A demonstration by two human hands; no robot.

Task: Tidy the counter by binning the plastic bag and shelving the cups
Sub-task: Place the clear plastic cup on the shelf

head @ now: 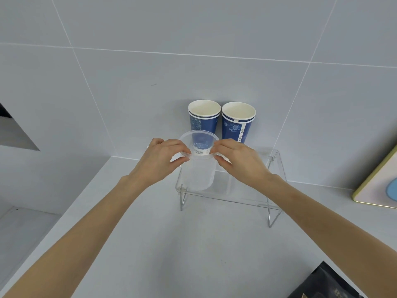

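Nearest the camera, at the lower right corner, the top of a dark package (328, 284) is seen on the grey tabletop (150, 244). Two bare forearms are stretched from the near edge toward the far wall.

On the left, the left hand (160, 159) is closed on the left side of the rim of a clear plastic cup (198, 168), the rim being pinched between curled fingers and thumb. The cup is held upright between the two hands, above the left part of a clear acrylic shelf (247, 196) that stands on thin metal legs on the tabletop. Whether the cup's base touches the shelf cannot be told. To the right, the right hand (237, 159) is clamped on the opposite side of the same rim in the same pinching manner.

Beyond the hands, two blue paper cups (204, 119) (237, 122) are seen upright, side by side, close against the tiled wall (193, 39), at the far side of the shelf. Each appears to be nested in a second cup. The left one is partly seen through the clear cup.

At the far right edge, a pale box with a gold border (378, 183) is seen propped on the tabletop.
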